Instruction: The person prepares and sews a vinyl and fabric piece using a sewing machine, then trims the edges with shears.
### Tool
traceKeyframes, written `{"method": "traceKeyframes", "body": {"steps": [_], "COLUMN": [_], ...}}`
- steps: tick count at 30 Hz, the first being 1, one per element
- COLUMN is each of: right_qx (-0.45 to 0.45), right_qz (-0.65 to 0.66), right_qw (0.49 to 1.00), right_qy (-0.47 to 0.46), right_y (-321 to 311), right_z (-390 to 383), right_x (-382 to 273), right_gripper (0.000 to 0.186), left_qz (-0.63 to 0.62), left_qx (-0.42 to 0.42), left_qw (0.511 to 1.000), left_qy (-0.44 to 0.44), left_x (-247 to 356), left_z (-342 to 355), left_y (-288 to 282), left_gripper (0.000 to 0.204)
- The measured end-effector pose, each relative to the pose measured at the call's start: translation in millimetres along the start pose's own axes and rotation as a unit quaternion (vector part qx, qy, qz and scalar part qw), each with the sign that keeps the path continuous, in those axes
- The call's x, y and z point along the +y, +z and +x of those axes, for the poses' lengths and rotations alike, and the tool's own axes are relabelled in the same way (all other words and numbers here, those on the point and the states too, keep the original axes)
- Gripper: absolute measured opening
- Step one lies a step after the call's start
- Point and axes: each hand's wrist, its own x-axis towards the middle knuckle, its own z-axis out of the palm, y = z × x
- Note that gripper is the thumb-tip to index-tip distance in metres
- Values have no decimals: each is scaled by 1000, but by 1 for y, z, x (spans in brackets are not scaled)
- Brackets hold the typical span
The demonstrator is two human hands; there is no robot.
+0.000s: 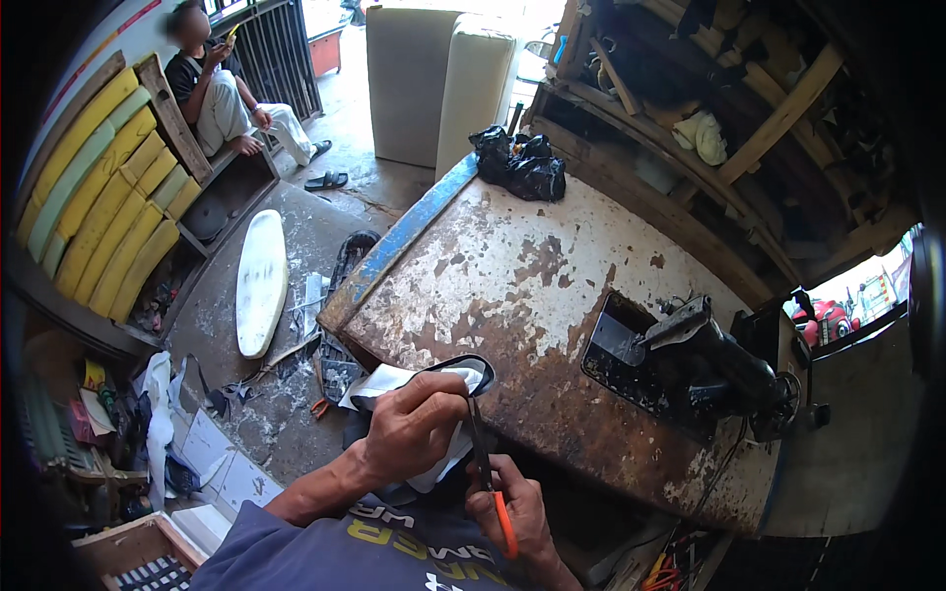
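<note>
My left hand (419, 419) pinches a piece of white material with a black edge (377, 382) near the front edge of the worn workbench. Part of that piece curves up beyond my knuckles, and part hangs below my hand against my shirt. In my right hand (510, 514) is a pair of scissors (504, 525) with orange handles. Their dark blades point up and away, with the tips beside my left fingers. My left hand hides where the blades meet the material, so I cannot tell if they touch it.
A black sewing machine (709, 355) stands on the workbench (473, 266), right of my hands. At its far corner lies a black plastic bag (519, 164). A long white pad (261, 286) rests on the floor at left, near stacked yellow foam strips (118, 197). Another person (232, 98) sits at far left.
</note>
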Motion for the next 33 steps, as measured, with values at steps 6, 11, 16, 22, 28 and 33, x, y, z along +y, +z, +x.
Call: {"method": "traceKeyframes", "body": {"steps": [6,11,16,22,28,33], "right_qx": [18,35,63,129,54,-298], "right_qz": [24,34,78,256,63,370], "right_qw": [999,998,992,955,962,862], "right_qy": [-22,-39,-78,-73,-260,-174], "right_y": [-1,-3,1,-13,-51,-27], "right_z": [3,11,28,30,94,210], "right_x": [3,8,-1,-3,-29,-31], "right_gripper": [56,59,63,42,56,69], "left_qz": [23,14,-34,-35,-95,-186], "left_qx": [23,54,47,5,-64,-202], "left_qw": [999,998,998,999,993,955], "left_qy": [30,14,-21,-14,-17,113], "left_x": [0,1,15,17,27,58], "left_z": [2,1,-2,6,26,127], "left_y": [4,8,10,-4,-34,-90], "left_gripper": [27,24,26,25,22,13]}}
